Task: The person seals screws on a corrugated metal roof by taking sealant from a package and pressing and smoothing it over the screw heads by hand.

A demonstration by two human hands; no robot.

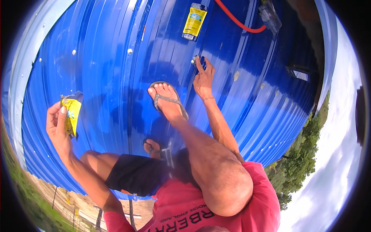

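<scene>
Where open roof (104, 69) surrounds a screw (193, 60), the right hand (204, 79) holds fingertips apart; the left hand (58, 121) pinches a packet (72, 114).

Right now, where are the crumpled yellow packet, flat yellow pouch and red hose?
Crumpled yellow packet (72, 116): head view, yellow printed face.
Flat yellow pouch (194, 20): head view, middle of printed side.
Red hose (253, 30): head view, lower bend.

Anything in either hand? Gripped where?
Left hand pinches a crumpled yellow-and-dark-blue packet by its left edge in view, thumb against fingers. Right hand is at a round silvery screw head; can't tell if gripped.
</scene>
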